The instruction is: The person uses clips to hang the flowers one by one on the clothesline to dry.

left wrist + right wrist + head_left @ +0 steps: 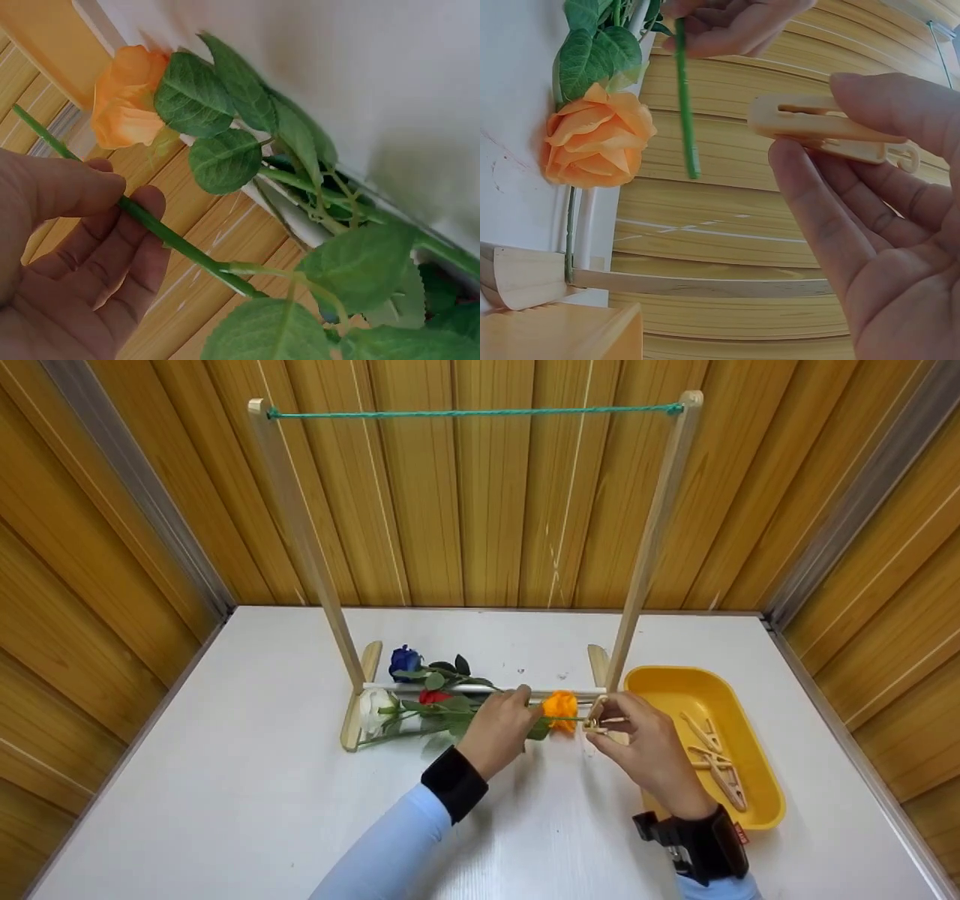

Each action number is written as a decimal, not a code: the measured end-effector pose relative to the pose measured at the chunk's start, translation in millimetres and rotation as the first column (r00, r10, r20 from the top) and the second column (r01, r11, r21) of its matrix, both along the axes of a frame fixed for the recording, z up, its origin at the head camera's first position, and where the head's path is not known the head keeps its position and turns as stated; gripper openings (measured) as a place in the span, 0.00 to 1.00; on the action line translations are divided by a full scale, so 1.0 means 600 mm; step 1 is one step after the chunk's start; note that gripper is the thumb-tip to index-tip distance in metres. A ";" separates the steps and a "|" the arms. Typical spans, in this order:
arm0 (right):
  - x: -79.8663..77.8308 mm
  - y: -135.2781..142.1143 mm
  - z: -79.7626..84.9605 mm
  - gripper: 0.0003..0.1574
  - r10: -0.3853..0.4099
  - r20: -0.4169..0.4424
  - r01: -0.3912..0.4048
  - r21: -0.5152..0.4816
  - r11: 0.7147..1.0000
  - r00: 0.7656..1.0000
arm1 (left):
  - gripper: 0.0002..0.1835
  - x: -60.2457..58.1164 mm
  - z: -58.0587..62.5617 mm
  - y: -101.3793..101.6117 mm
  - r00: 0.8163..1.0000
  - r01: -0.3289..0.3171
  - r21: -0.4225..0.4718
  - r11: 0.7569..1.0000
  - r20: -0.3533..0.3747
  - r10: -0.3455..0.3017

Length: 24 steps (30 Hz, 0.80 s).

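Note:
My left hand [499, 727] pinches a green flower stem [169, 236] between thumb and fingers, the cut end sticking out past the thumb. With thumb and forefinger, my right hand [645, 742] holds a beige plastic clothespin [780, 129] that has a small hook at one end. In the right wrist view the stem end stands a short way apart from the clothespin. An orange rose [560, 711] lies below the stem, between the hands. Left of the left hand lie a white rose [375, 712], a red rose [433, 697] and a blue rose [405, 661], with leaves overlapping.
A wooden frame, with a left post [307, 532] and a right post [654, 532], carries a green cord [480, 413] across its top. A white bar joins the posts low down. At right, a yellow tray [765, 780] holds several clothespins [724, 780]. Wood-patterned walls surround the white table [225, 780].

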State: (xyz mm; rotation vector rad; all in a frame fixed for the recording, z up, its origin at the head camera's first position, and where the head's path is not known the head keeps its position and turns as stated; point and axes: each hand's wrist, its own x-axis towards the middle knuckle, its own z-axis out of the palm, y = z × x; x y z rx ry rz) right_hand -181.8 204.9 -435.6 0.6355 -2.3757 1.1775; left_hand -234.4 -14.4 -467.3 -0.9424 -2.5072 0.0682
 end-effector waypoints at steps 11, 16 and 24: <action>0.007 0.006 0.013 0.24 -0.030 0.037 0.031 -0.030 0.999 0.999 | 0.15 0.010 0.052 -0.006 0.998 0.036 0.105 0.994 0.049 -0.042; 0.008 0.011 0.021 0.24 -0.033 -0.024 0.031 -0.068 0.997 0.999 | 0.15 0.012 0.074 -0.010 0.997 0.055 0.187 0.981 0.043 -0.064; 0.006 0.020 0.024 0.24 -0.044 -0.109 0.035 -0.083 0.996 0.993 | 0.12 0.022 0.109 -0.019 0.992 0.126 0.333 0.934 -0.038 -0.121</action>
